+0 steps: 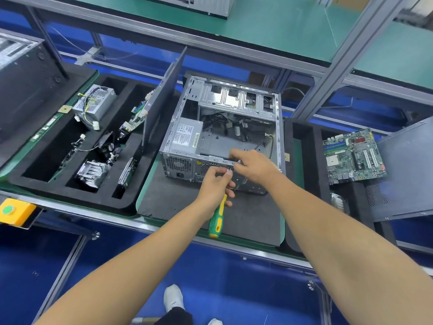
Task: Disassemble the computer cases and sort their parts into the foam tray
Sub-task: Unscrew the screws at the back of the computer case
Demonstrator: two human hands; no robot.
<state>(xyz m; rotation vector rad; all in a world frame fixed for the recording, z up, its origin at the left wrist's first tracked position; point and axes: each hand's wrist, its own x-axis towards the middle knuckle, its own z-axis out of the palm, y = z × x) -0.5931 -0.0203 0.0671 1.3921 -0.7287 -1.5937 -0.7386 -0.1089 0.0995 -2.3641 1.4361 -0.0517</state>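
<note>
An open silver computer case (236, 99) lies on a dark mat (178, 202) in the middle of the bench, with its power supply (186, 136) still inside at the left. My left hand (216, 184) grips a green and yellow screwdriver (218, 219) against the case's rear panel. My right hand (254, 164) rests on the rear top edge of the case, fingers curled over the rim. A black foam tray (70, 193) at the left holds a power supply (96, 103), a heatsink (93, 172), a fan, cables and circuit boards.
A dark side panel (161, 102) stands upright between the tray and the case. A green motherboard (353, 156) lies in another foam tray at the right, beside a dark panel (403, 174). Another black case (25, 83) sits far left. A yellow button box (15, 211) hangs at the bench edge.
</note>
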